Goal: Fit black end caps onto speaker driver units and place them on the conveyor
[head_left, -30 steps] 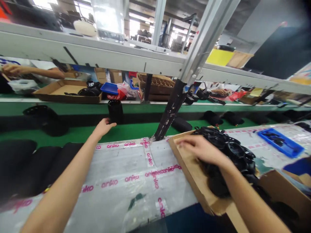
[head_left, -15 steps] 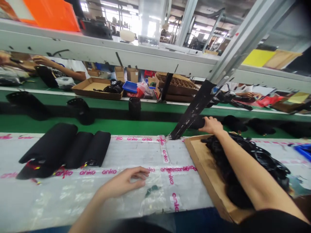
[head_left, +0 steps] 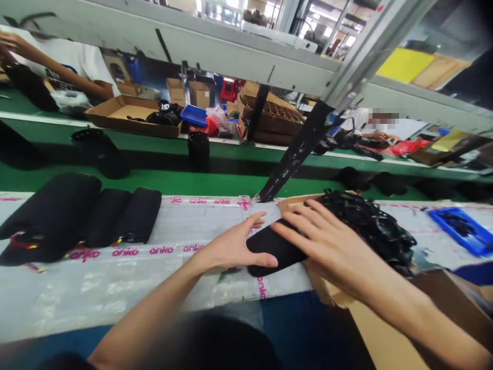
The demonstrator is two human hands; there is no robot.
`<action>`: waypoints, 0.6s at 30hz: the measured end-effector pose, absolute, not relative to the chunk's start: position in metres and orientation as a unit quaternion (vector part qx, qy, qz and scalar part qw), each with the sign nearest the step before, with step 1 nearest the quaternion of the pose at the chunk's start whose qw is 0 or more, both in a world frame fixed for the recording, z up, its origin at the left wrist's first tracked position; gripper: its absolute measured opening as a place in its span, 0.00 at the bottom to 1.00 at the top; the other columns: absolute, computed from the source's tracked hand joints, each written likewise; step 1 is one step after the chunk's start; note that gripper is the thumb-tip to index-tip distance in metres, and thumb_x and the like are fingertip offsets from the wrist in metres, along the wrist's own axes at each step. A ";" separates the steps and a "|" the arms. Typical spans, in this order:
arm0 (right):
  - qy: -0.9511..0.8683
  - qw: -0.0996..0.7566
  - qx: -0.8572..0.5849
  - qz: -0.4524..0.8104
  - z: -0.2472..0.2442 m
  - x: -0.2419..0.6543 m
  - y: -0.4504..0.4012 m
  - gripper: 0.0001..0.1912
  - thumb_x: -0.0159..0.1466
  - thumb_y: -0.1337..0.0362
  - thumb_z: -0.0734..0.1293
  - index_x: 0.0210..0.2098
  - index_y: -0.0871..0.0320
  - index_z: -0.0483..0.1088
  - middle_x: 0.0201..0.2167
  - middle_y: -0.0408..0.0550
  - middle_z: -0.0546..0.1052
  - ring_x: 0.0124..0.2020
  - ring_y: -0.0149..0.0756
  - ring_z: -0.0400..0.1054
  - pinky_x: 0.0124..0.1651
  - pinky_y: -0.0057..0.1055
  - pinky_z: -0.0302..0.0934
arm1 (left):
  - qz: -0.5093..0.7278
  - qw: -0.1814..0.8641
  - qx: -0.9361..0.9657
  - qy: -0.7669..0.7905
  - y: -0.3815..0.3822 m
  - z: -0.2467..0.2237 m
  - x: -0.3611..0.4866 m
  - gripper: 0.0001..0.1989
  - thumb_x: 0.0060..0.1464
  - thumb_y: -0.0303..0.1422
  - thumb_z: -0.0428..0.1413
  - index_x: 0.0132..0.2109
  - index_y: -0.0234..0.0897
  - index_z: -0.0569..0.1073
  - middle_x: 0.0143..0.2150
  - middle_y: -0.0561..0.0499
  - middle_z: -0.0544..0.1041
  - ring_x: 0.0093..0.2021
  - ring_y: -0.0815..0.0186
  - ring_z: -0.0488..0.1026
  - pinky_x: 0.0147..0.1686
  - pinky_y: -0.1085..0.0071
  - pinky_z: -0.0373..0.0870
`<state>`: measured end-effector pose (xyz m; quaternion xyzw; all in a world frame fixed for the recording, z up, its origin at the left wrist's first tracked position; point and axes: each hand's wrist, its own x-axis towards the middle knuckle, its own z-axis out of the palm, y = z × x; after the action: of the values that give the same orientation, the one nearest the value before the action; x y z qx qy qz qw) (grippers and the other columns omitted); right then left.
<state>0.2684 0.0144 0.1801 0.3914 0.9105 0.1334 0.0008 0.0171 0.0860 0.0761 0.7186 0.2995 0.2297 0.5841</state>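
A black cylinder point(head_left: 275, 248) lies tilted between my two hands above the plastic-covered table point(head_left: 185, 277). My left hand point(head_left: 239, 249) is wrapped round its left end, thumb in front and fingers behind. On its right part rests my right hand point(head_left: 319, 234), fingers laid over the top. Black cylinders point(head_left: 111, 216) with red and yellow wires lie side by side on the table at the left. Beside my right hand, a cardboard box point(head_left: 298, 202) holds a heap of black parts point(head_left: 370, 226).
Behind the table runs a green conveyor point(head_left: 227, 182) carrying several black cylinders. A slanted black post point(head_left: 296, 151) stands at the table's back edge. A blue tray point(head_left: 462, 231) is at the right. Co-workers' arms point(head_left: 46, 59) show across the conveyor.
My right hand has come back from the conveyor with a black cylinder, over the table. My left hand has moved right and up and now grips the cylinder's end. The view has shifted.
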 end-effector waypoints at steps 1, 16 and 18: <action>0.918 -0.012 0.380 0.114 0.171 0.255 0.010 0.38 0.67 0.74 0.68 0.74 0.51 0.63 0.70 0.53 0.73 0.74 0.57 0.62 0.79 0.62 0.51 | 0.223 0.594 0.724 0.271 0.088 0.076 0.018 0.58 0.45 0.52 0.76 0.77 0.45 0.60 0.76 0.37 0.66 0.75 0.38 0.65 0.74 0.40 0.61; 0.562 -0.555 0.475 -0.389 -0.037 0.139 0.006 0.47 0.70 0.35 0.61 0.80 0.52 0.49 0.81 0.56 0.57 0.82 0.57 0.48 0.82 0.59 0.46 | 0.419 0.568 0.647 0.289 0.058 -0.022 -0.028 0.51 0.58 0.56 0.66 0.78 0.43 0.54 0.79 0.38 0.59 0.78 0.41 0.58 0.78 0.47 0.56; 0.552 -0.579 0.482 -0.357 -0.041 0.131 0.001 0.50 0.68 0.32 0.60 0.79 0.53 0.50 0.80 0.58 0.57 0.81 0.60 0.51 0.80 0.60 0.50 | 0.438 0.564 0.643 0.276 0.049 -0.027 -0.026 0.49 0.60 0.56 0.64 0.79 0.46 0.52 0.82 0.39 0.54 0.81 0.42 0.54 0.79 0.47 0.52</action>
<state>0.1310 0.0014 -0.0411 0.4817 0.5524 -0.3574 -0.5789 -0.0259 0.0492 -0.0267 0.6433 0.2761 0.4380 0.5640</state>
